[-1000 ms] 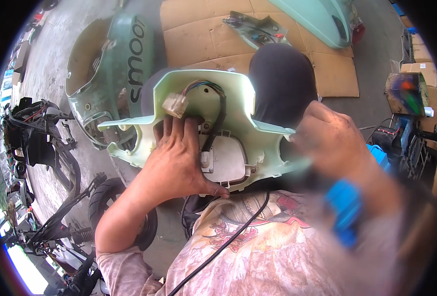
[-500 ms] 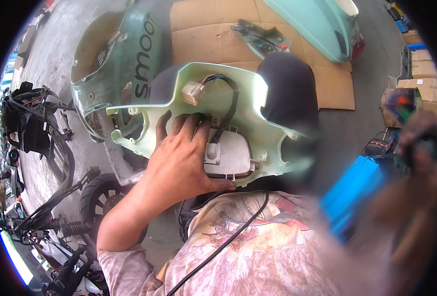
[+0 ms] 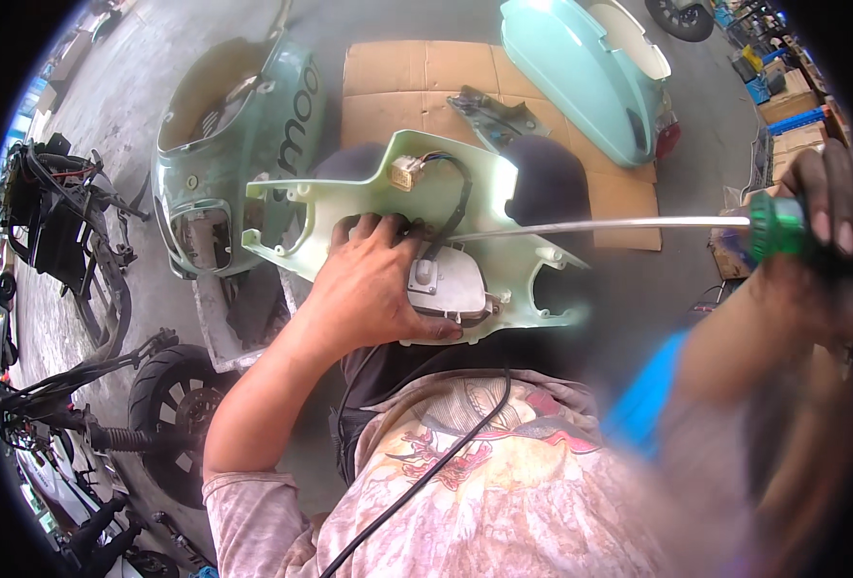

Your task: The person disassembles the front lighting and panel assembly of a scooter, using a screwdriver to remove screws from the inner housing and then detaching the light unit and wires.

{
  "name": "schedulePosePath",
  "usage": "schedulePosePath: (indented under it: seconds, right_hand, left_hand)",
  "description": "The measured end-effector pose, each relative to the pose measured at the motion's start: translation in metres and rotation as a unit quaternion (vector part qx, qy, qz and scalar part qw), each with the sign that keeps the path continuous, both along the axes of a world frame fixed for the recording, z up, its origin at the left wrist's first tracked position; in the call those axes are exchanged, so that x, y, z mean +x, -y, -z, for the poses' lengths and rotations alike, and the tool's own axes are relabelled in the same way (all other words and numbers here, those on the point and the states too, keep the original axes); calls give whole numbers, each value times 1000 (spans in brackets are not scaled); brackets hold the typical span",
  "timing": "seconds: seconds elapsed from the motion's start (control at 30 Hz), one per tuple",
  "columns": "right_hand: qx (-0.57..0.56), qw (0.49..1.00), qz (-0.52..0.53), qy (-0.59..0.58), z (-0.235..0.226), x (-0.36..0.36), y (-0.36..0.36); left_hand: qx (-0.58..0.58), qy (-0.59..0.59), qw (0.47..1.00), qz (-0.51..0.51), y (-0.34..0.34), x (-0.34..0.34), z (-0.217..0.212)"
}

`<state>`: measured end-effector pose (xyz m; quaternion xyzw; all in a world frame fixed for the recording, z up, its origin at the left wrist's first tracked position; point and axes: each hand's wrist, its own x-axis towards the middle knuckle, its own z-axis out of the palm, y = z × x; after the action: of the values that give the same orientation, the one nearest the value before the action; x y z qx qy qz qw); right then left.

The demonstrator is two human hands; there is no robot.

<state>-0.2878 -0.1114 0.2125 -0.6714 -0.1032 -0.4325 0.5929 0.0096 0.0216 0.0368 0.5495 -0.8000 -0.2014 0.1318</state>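
Observation:
A pale green scooter panel [image 3: 484,197] lies across my lap, its hollow inner side facing up. Set into it is a whitish lamp unit [image 3: 460,279], from which a black-wrapped cable runs to a cream connector [image 3: 406,172]. My left hand [image 3: 364,284] grips the panel and lamp area, fingertips on the far side and thumb by the near edge. Raised at the right, my right hand [image 3: 822,207] is closed round a screwdriver [image 3: 763,227] with a green handle. Its long shaft points left, the tip by the lamp's far edge near my left fingers.
Cardboard [image 3: 388,87] lies beyond my knees, with a dark bracket-like part [image 3: 494,116] and a mint body panel [image 3: 581,82] on it. A larger green fairing [image 3: 239,125] stands at the left. A wheel [image 3: 171,409] and stripped frame [image 3: 70,231] are further left; boxes line the right.
My right hand has come up with the screwdriver, whose shaft now reaches across to the lamp. The panel has shifted slightly in view, my left hand still on it.

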Motion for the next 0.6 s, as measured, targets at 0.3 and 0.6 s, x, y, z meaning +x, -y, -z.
schedulePosePath:
  seconds: [0.3, 0.6]
  right_hand:
    - [-30, 989, 89, -114, 17, 17, -15]
    - [-38, 981, 123, -146, 20, 19, -17]
  left_hand:
    - [-14, 0, 1000, 5, -3, 3, 6]
    - [12, 16, 1000, 9, 1, 3, 6]
